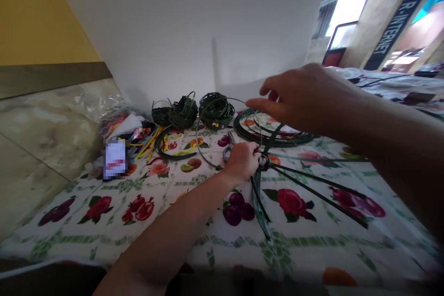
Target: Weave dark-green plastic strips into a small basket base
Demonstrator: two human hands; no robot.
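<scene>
My left hand (pixel 241 162) is closed on a small woven knot of dark green flat strips (pixel 264 163), just above the tablecloth. Loose ends of the strips spread out to the right and towards me. A thin strand (pixel 197 136) arcs up from beside my left hand and passes close to my right thumb. My right hand (pixel 294 97) is raised above and right of the knot, its fingers bent and the thumb apart from them; I see nothing gripped in it. What look like scissors (pixel 227 151) lie partly hidden behind my left hand.
Several woven dark green balls or baskets (pixel 217 110) stand against the white wall. A coil of green strip (pixel 239 127) lies behind my hands, a smaller coil (pixel 161 145) to the left. Yellow strips (pixel 149 144) and a plastic bag (pixel 128 125) lie further left on the flowered tablecloth (pixel 138 236).
</scene>
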